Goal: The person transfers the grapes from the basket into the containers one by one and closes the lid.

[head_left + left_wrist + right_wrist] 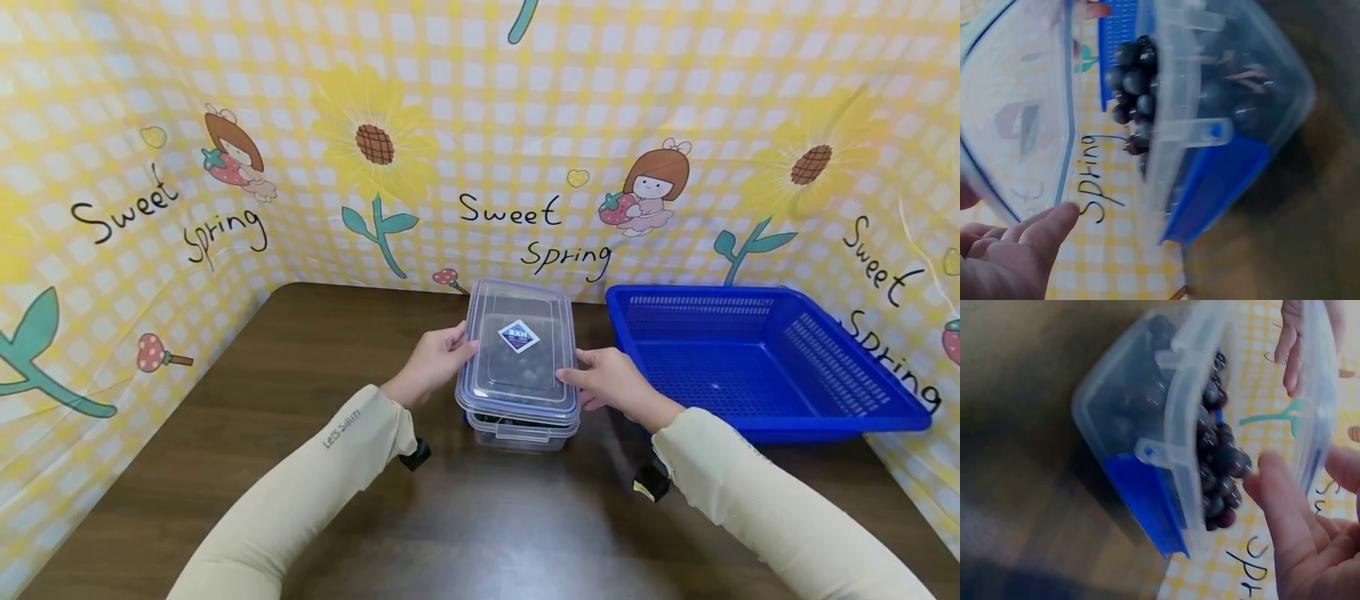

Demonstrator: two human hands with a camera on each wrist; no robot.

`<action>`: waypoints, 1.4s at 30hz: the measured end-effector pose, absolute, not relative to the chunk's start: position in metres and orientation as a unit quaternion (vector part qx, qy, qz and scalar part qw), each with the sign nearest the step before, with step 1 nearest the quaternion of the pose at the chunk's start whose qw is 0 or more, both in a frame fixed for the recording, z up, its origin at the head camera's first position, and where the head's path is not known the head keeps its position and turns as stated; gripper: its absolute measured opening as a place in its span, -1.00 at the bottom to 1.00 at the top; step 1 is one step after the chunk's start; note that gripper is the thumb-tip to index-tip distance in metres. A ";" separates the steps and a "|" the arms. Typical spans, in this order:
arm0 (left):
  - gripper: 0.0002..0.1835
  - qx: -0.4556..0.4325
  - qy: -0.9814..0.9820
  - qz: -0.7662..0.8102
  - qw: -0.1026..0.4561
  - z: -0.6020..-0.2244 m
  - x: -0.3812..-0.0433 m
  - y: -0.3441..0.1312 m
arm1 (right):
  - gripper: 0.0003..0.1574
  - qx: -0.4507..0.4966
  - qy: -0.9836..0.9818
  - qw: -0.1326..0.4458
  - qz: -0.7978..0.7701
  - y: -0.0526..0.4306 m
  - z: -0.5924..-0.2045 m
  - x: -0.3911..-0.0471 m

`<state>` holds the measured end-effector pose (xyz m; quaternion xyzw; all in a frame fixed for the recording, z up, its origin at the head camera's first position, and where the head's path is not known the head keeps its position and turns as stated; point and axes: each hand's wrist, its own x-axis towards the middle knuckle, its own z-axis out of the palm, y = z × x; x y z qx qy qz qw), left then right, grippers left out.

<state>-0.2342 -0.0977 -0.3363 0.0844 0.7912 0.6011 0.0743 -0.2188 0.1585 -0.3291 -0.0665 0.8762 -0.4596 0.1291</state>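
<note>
A clear plastic lid [517, 379] with a blue seal and a diamond sticker is held over a clear food container [521, 439]. My left hand [431, 358] grips the lid's left edge between thumb and fingers. On the opposite edge, my right hand [615, 382] pinches it the same way. Both wrist views show a gap between lid and container. Dark grapes [1135, 81] fill the container and heap above its rim. A blue side latch [1216, 187] hangs down along the container's wall in the left wrist view; another blue latch [1144, 500] hangs in the right wrist view.
To the right of the container stands a blue plastic basket [712, 375] with perforated walls. The brown wooden table [360, 517] is bordered at the back and sides by a yellow checked cloth [495, 125] with printed flowers and lettering.
</note>
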 end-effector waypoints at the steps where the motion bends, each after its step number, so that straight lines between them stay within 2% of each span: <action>1: -0.46 0.087 0.792 0.600 0.072 -0.339 -0.233 -0.097 | -0.20 -0.068 0.876 0.122 -0.461 0.158 -0.332 -0.217; 7: -0.39 0.116 0.789 0.599 0.070 -0.349 -0.228 -0.093 | -0.24 -0.097 0.914 0.033 -0.394 0.158 -0.348 -0.209; 11: -0.33 0.147 0.798 0.580 0.071 -0.356 -0.227 -0.091 | -0.25 -0.115 0.921 -0.001 -0.371 0.158 -0.356 -0.201; 18: -0.26 0.162 0.823 0.540 0.064 -0.366 -0.228 -0.090 | -0.22 -0.131 0.914 -0.006 -0.384 0.153 -0.370 -0.194; 29: -0.26 0.180 0.836 0.515 0.050 -0.379 -0.230 -0.089 | -0.23 -0.118 0.910 0.005 -0.397 0.151 -0.381 -0.193; 42: -0.26 0.141 0.848 0.504 0.082 -0.391 -0.235 -0.083 | -0.26 -0.112 0.910 0.003 -0.398 0.157 -0.389 -0.194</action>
